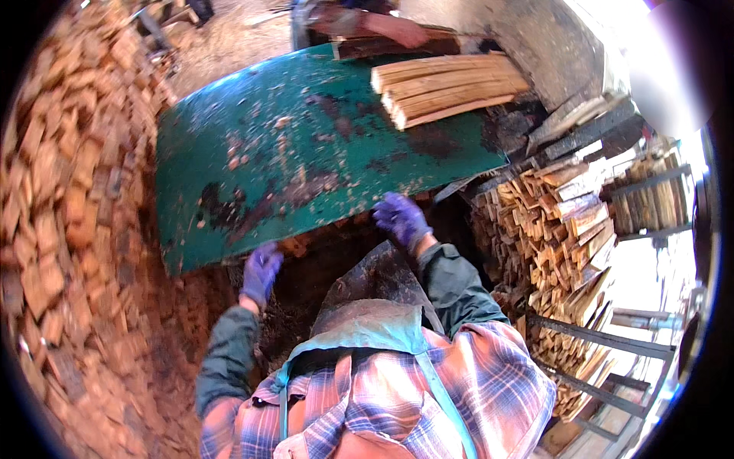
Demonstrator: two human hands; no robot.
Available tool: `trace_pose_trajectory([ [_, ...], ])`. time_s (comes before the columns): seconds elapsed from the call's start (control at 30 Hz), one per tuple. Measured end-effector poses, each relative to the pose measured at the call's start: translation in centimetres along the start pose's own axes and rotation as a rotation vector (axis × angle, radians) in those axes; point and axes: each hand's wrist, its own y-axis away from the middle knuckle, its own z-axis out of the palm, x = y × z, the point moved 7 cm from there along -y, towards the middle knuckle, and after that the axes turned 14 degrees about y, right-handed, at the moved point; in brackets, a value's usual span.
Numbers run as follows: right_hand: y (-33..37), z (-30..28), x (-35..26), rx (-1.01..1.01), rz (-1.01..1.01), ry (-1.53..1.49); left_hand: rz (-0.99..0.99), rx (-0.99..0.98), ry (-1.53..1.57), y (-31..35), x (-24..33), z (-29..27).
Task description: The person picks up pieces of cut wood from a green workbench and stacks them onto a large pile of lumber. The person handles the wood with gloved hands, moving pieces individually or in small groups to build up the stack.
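Observation:
My left hand [261, 273], in a purple glove, is by the near edge of a green table [267, 145], low and to the left. Its fingers look loosely apart, with nothing visible in them. My right hand [402, 217], gloved alike, is at the same edge further right, fingers apart and holding nothing. On the table's far right lies a row of pale split wood strips [451, 84], side by side. Behind them rests a dark, bark-covered piece of wood [367, 47]. Another person's hand [394, 29] reaches over that piece from the far side.
A high heap of cut wood pieces [73, 199] fills the left side. To the right, split wood is stacked [550, 260] beside dark metal frame bars [604, 333]. Bark crumbs and dark stains mark the tabletop. A dark apron [371, 283] hangs before me.

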Motion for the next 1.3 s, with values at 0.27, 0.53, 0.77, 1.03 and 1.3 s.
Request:
trace_pose_trajectory([
  [0.27,-12.2,-14.5,-17.5,0.326,-0.214,0.159,0.611,-0.363,-0.758,-32.4,17.0,30.4],
  [0.53,-18.6,-13.3,-18.9,0.445,0.024,0.68,0.4,-0.334,-1.205,-43.3,15.1,42.7],
  [0.77,-11.7,-8.7,-13.4,0.072,0.102,0.262,0.54,-0.13,-1.185,-31.6,13.0,35.7],
  [1.03,-2.8,-8.7,-2.2,0.002,0.131,0.628,0.187,-0.066,-0.944,-8.1,7.0,23.1],
  [1.3,-0.1,-3.4,-3.1,0.168,0.19,0.637,-0.012,-0.224,-0.455,-3.0,3.6,17.5],
])
